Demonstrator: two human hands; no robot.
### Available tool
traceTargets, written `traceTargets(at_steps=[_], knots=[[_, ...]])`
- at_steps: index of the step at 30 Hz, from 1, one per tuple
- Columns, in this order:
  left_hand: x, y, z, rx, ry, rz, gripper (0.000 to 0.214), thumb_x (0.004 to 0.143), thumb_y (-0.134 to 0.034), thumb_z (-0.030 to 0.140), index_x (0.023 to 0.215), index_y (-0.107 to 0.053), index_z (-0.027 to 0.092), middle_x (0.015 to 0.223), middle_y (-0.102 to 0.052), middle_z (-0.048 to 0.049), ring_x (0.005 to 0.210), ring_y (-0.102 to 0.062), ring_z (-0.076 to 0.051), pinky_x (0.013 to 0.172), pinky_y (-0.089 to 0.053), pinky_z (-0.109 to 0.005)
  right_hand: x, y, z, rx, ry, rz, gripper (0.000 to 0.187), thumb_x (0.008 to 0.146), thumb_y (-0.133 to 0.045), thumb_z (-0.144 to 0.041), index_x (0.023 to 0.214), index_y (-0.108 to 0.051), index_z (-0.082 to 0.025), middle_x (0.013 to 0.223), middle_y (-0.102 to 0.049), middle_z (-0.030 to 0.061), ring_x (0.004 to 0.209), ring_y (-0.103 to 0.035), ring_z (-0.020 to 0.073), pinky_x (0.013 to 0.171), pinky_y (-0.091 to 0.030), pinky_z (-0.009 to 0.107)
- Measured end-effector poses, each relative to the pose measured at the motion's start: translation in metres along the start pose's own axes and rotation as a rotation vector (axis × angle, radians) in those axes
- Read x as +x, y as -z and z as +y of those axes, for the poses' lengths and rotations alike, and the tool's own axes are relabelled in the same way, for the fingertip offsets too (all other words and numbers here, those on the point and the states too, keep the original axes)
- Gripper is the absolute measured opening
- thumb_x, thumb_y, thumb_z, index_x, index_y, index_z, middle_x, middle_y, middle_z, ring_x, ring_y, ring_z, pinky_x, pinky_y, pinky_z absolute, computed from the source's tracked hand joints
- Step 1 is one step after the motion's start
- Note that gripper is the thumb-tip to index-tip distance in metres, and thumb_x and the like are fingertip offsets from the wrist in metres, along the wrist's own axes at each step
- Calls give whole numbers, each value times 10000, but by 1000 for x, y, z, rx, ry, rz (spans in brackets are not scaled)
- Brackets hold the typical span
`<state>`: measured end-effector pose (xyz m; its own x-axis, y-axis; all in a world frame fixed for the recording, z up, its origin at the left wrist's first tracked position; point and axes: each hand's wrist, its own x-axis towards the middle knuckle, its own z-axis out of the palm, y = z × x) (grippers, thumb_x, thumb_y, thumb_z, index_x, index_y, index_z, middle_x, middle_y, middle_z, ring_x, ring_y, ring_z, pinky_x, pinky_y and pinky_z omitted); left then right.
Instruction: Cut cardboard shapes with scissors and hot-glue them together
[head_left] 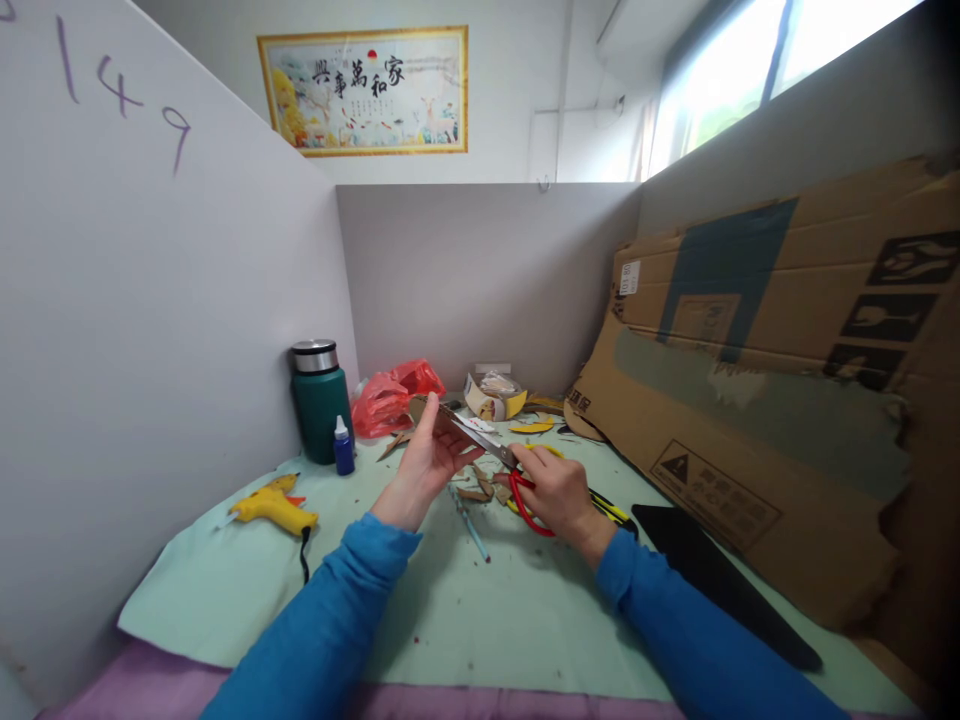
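Note:
My right hand [553,492] is closed round the red handles of a pair of scissors [487,442], whose metal blades point up and to the left. In my left hand [429,458], thumb up, is a small piece of cardboard [418,406], mostly hidden behind the thumb and fingers. The blades reach the cardboard beside the left fingers; whether they bite into it I cannot tell. Below the hands lie cardboard scraps [480,486] and a light blue pencil-like stick [472,525]. Yellow-and-black handles of another tool [609,508] show behind the right hand.
At left stand a green bottle [318,405] and a small blue bottle [343,450], with a yellow glue gun [276,508] nearer. A red plastic bag [390,400] and a tape roll [491,400] lie at the back. Large cardboard [720,440] leans right, above a black flat sheet [720,580].

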<state>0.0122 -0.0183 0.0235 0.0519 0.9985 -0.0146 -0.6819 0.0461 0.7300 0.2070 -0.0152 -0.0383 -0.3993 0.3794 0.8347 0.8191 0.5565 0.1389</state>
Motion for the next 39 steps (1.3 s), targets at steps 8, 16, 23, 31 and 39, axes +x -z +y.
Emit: traceTargets(at_steps=[8,16,23,31,39], knots=[[0,-1,0,-10,-10,12,338,739,-669,479,824,-601,159,738,-670,-68,728,-670,-214,771,-549,-438,0,4,-4,-14,-54,-56,411,882,-504,-507,1102,-624,-181,837,-639,52,738,-577,174,606,-326,276],[-1,-1,-3,-36,-16,-20,359,668,-739,470,800,-600,166,721,-668,-55,726,-667,-206,848,-520,-456,1,2,-4,7,-45,-38,385,897,-486,-483,1078,-624,-173,814,-644,58,725,-575,173,596,-320,271],[2,2,-3,-25,-7,-8,405,654,-736,505,828,-606,162,752,-675,-75,752,-666,-218,854,-519,-465,1,0,-3,-14,-30,-20,395,886,-505,-502,1054,-644,-173,772,-646,47,684,-568,159,581,-313,275],[3,3,-4,-21,-15,-9,397,671,-724,504,853,-613,169,780,-675,-73,759,-665,-215,834,-532,-461,2,2,-3,-31,-20,-25,361,895,-506,-461,1059,-640,-168,770,-648,45,676,-571,155,585,-312,277],[2,3,-3,-10,-5,13,403,670,-721,513,848,-614,167,780,-673,-75,761,-661,-215,827,-536,-449,1,1,-2,-30,-14,-40,304,894,-513,-398,1042,-642,-166,759,-650,38,663,-571,152,582,-310,275]])
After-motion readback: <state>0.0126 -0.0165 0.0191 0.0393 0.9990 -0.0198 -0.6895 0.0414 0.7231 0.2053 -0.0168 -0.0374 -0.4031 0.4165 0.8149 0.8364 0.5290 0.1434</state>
